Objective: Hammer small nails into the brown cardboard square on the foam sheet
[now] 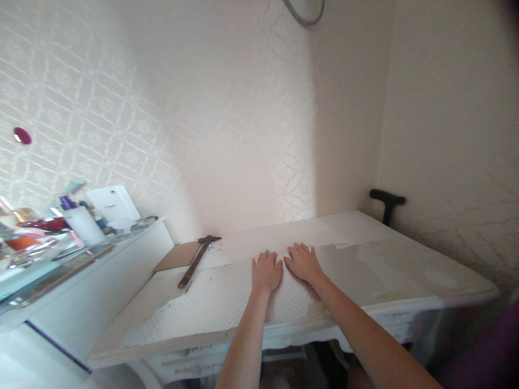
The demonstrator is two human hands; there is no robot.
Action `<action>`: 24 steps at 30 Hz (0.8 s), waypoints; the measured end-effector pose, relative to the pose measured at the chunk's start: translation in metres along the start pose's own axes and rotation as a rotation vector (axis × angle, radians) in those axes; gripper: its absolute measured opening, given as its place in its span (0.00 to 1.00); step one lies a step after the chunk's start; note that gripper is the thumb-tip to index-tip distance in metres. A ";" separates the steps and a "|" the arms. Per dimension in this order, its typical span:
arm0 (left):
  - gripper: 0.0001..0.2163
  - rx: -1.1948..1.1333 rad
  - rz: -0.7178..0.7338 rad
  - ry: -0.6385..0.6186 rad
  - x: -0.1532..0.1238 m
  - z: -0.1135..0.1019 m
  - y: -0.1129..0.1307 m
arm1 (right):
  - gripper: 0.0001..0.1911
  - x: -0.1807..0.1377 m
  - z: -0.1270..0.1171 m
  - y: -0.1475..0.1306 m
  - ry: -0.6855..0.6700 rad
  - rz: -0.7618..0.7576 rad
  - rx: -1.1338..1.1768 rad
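My left hand (266,270) and my right hand (303,262) lie flat, fingers spread, side by side on a sheet of white patterned paper (211,302) that covers the front part of a worn white table (405,270). Both hands press on the sheet near its far edge and hold nothing. A dark metal square tool (197,259) lies on the table to the left of my left hand, partly on a brown board (175,256).
A white cabinet (81,281) on the left carries several bottles, a white cup (84,225) and a glass shelf. A black handle (387,201) sticks up behind the table's far right corner. Patterned walls close in behind and on the right.
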State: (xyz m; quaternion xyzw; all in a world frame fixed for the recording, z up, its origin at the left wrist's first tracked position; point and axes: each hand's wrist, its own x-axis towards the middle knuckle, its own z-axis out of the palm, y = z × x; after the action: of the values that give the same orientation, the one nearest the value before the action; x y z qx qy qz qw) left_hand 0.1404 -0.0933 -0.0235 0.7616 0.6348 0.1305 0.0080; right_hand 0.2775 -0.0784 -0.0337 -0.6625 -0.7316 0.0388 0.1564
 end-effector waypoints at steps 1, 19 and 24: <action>0.23 0.001 -0.001 -0.001 0.000 0.000 0.000 | 0.28 0.000 0.000 0.000 0.002 0.000 0.000; 0.23 -0.011 -0.001 0.002 0.000 0.000 0.000 | 0.27 -0.001 -0.002 -0.001 -0.001 0.002 -0.003; 0.23 -0.011 0.002 0.004 0.000 0.000 0.000 | 0.27 -0.001 -0.002 -0.001 0.002 -0.002 0.001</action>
State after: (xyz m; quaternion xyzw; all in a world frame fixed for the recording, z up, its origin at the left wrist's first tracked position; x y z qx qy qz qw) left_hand 0.1403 -0.0935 -0.0235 0.7620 0.6331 0.1354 0.0111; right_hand 0.2773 -0.0796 -0.0315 -0.6618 -0.7319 0.0384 0.1577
